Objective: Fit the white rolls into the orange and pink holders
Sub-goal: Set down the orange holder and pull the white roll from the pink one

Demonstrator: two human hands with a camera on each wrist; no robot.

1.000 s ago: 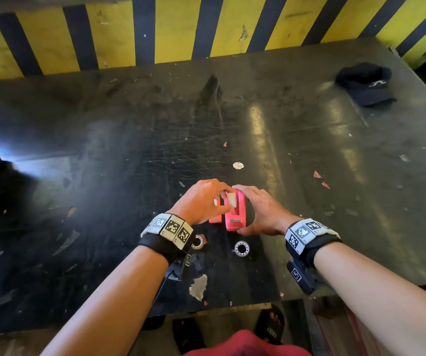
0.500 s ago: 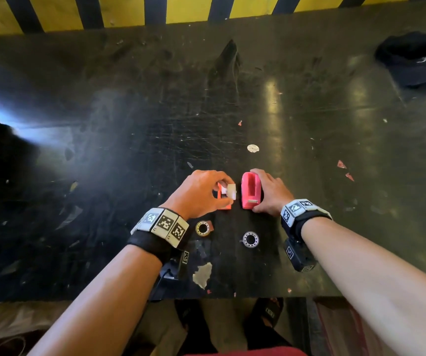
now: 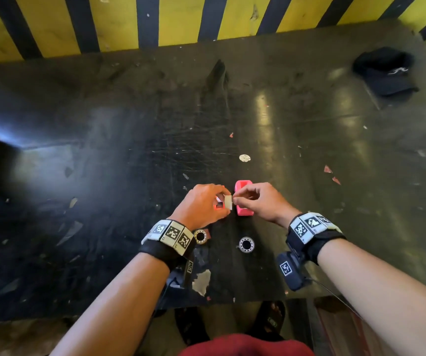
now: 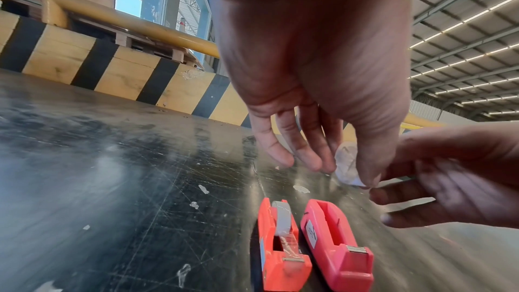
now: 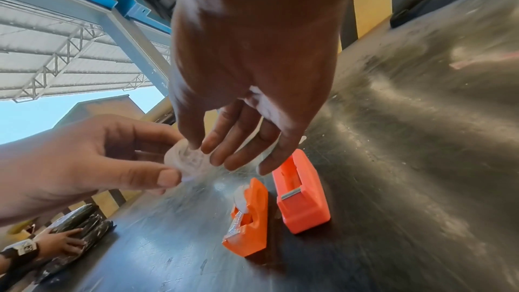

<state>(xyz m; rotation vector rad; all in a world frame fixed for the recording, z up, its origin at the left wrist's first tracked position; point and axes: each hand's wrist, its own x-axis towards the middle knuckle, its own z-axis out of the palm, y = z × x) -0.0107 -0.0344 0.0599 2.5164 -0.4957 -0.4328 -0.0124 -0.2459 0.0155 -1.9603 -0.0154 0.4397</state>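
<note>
white and a little translucent, the roll (image 5: 188, 160) sits pinched in the left hand (image 3: 201, 205) — thumb on its near edge, forefinger curled over the far side, the other fingers (image 4: 283, 141) hanging loosely below. the right hand (image 3: 263, 202) meets it from the other side: its thumb tip touches the roll's upper rim, its remaining fingers (image 5: 236, 141) hang relaxed and slightly spread, closing on nothing that shows. whether that thumb and forefinger actually nip the roll's edge or only touch it, i cannot tell. the roll is held in the air above the tabletop (image 3: 104, 163), over the two holders and touching neither.

below the hands the orange holder (image 4: 280, 250) and the pink holder (image 4: 334, 241) stand side by side, just apart, parallel, their cutter ends toward the person. the orange one, on the left, already carries a white roll in its slot (image 4: 282, 214) with a strip of tape pulled down to the cutter; the pink one's slot shows bare.

nearer the person, by the left wrist band, a small ring-shaped core (image 3: 200, 236) lies flat on the tabletop, and a second ring (image 3: 246, 244) lies to its right. farther out — a pale round spot (image 3: 244, 158), a few reddish scraps (image 3: 328, 169), and a dark cap (image 3: 386, 73) near the far right corner. a yellow-and-black striped barrier (image 3: 181, 19) runs along the far edge. in the right wrist view another person's hand (image 5: 61, 243) rests on a dark wrapped bundle (image 5: 81, 223) at the left.
</note>
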